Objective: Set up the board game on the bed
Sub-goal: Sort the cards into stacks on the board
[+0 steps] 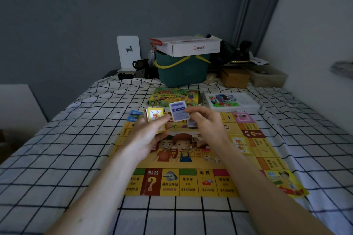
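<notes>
Left hand [150, 133] grips a card stack [154, 117]; right hand [205, 122] pinches one card [179, 111]

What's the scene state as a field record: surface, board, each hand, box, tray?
surface: bed, grid-check sheet
board: game board unfolded flat on the bed
left hand: grips card stack
right hand: pinches a purple card above the board
box: game box beyond the board
tray: white tray of small pieces, right of the box
</notes>
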